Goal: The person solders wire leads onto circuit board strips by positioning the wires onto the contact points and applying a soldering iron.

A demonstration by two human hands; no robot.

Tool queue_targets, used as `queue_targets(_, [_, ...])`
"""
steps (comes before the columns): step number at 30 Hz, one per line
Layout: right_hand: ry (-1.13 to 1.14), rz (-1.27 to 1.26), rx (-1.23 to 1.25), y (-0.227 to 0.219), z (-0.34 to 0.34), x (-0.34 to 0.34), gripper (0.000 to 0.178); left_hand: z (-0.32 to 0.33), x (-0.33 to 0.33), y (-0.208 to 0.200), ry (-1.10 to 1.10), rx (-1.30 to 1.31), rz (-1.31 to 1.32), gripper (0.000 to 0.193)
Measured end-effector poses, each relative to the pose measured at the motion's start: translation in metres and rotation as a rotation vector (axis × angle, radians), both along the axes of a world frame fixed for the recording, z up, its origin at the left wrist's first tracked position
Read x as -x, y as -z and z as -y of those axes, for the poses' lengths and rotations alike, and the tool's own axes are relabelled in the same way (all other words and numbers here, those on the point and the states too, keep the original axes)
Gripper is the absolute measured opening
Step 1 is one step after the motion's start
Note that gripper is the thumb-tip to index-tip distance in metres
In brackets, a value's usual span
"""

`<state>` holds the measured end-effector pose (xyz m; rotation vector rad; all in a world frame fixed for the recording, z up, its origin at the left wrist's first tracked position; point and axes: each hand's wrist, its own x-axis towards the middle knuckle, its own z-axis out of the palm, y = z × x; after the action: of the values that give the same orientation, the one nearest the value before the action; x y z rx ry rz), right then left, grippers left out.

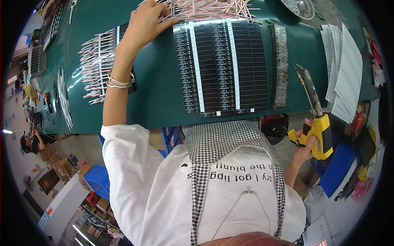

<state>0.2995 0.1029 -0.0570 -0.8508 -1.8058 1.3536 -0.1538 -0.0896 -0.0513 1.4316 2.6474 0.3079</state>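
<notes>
Glue gun: yellow and black, with a long metal nozzle pointing up toward the table edge; it is off the table, at the person's right side.
Right hand: wrapped tight around the gun's grip, low beside the apron.
Apron: black-and-white check, over a white shirt with a line of black lettering across the chest.
Blue crate: on the floor at the left, below the table, with brown cardboard boxes near it.
Table: dark green top, its near edge just in front of the person.
Black panel: wide sheet of small black strips in columns, parted by white bands, lying flat in the middle of the table.
White sheets: loose fanned stack at the right end of the table.
Left hand: reached far across, fingers curled down on the pile of wires, wrist wearing white bangles.
Wires: pink and white pile at the far edge, just beyond the black panel.
</notes>
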Motion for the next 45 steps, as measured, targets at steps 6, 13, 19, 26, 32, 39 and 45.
queue_targets(6, [-0.024,-0.011,0.041,0.0,0.003,0.004,0.044,0.001,-0.015,-0.003,0.224,-0.043,-0.223,0.021])
queue_targets(13, [-0.018,-0.004,0.024,0.002,0.003,0.004,0.045,0.017,-0.015,-0.014,0.189,0.018,-0.225,0.017])
queue_targets(19, [-0.035,-0.017,0.041,-0.001,0.004,0.011,0.045,0.02,-0.017,-0.005,0.136,-0.103,-0.131,0.013])
queue_targets(26, [-0.057,-0.001,0.059,-0.002,-0.004,0.002,0.047,0.02,-0.051,-0.024,-0.13,-0.347,0.347,0.017])
queue_targets(32, [-0.174,0.033,0.048,0.005,-0.013,-0.008,0.05,0.011,-0.097,-0.021,-0.135,-0.382,0.348,0.019])
queue_targets(39, [-0.188,0.062,0.094,0.002,0.005,0.0,0.055,0.022,-0.126,-0.011,-0.26,-0.501,0.363,0.014])
queue_targets(45, [-0.331,0.036,0.293,0.006,0.012,-0.018,0.048,0.017,-0.179,-0.032,-0.226,-0.469,0.62,0.016])
